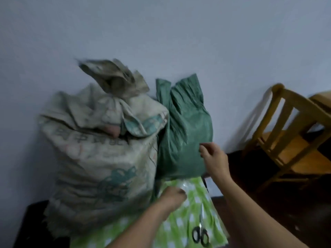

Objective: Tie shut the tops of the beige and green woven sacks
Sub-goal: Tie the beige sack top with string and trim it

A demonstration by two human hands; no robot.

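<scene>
A big beige woven sack point(100, 158) with faded green print stands at the left, its top bunched into a neck with the loose end sticking up. To its right a smaller green woven sack point(184, 126) leans on the wall, its top loose and upright. My right hand point(214, 158) is at the green sack's right side with curled fingers touching the fabric. My left hand point(172, 196) is blurred, low between the two sacks over the green checked cloth point(198, 208); what it holds cannot be made out.
Black-handled scissors point(200, 234) lie on the checked cloth near the front. A wooden chair point(290, 133) stands at the right on the dark floor. A pale wall runs behind the sacks. A dark box edge point(26, 226) shows at the lower left.
</scene>
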